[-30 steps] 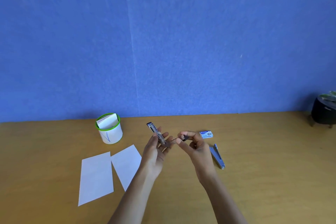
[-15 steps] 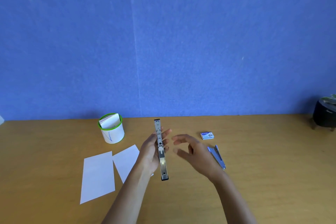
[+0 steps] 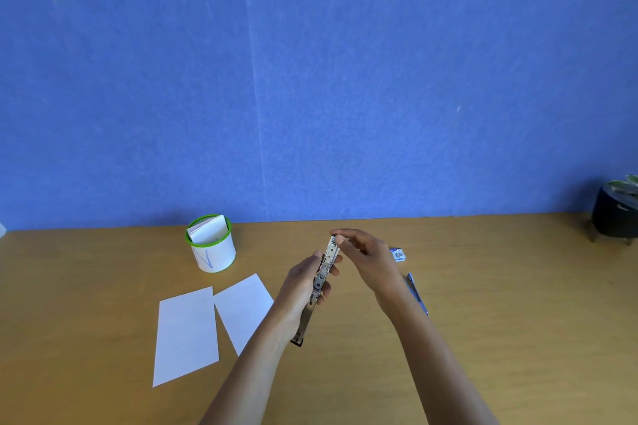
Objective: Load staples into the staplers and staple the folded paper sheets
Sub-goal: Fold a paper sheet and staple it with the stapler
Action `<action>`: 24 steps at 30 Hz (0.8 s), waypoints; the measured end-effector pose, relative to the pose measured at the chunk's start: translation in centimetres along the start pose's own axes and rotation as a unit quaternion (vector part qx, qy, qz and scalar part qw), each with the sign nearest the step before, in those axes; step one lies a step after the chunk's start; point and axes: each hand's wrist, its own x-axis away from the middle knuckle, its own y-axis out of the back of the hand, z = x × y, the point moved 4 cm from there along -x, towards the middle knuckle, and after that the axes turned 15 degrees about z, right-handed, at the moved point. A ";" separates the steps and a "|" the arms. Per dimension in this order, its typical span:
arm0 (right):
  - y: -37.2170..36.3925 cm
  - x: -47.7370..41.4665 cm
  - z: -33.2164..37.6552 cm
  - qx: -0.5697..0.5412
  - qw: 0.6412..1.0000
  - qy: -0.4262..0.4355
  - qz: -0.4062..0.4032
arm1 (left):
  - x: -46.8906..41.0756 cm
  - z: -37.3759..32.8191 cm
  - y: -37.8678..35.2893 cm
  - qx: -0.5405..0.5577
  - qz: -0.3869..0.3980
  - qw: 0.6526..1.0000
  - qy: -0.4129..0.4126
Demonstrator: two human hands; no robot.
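Stapler (image 3: 320,279) is being gripped by the left hand (image 3: 297,290) above the table (image 3: 483,286). Right hand (image 3: 374,260) is pinching its far end.

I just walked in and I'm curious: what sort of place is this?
Probably an office or study desk: a wooden tabletop against a blue wall, with white paper sheets, a stapler being handled, and a potted plant at the edge.
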 end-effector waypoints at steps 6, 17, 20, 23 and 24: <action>-0.3 0.6 -0.3 -0.028 1.000 -0.008 -0.002 | 0.2 -0.5 -0.3 -0.067 -0.047 0.997 0.000; -0.5 1.0 -0.4 -0.114 0.993 -0.032 -0.001 | 0.2 -0.5 -0.4 -0.074 -0.034 0.997 0.004; -0.5 1.1 -0.5 -0.124 0.991 -0.044 -0.013 | 0.3 -0.4 -0.3 -0.108 -0.054 0.992 -0.017; -0.6 1.1 -0.7 -0.142 0.988 -0.055 -0.033 | 0.4 -0.3 -0.3 -0.195 -0.111 0.971 -0.086; -0.6 1.0 -0.7 -0.148 0.986 -0.058 -0.040 | 0.5 -0.2 -0.4 -0.223 -0.126 0.960 -0.112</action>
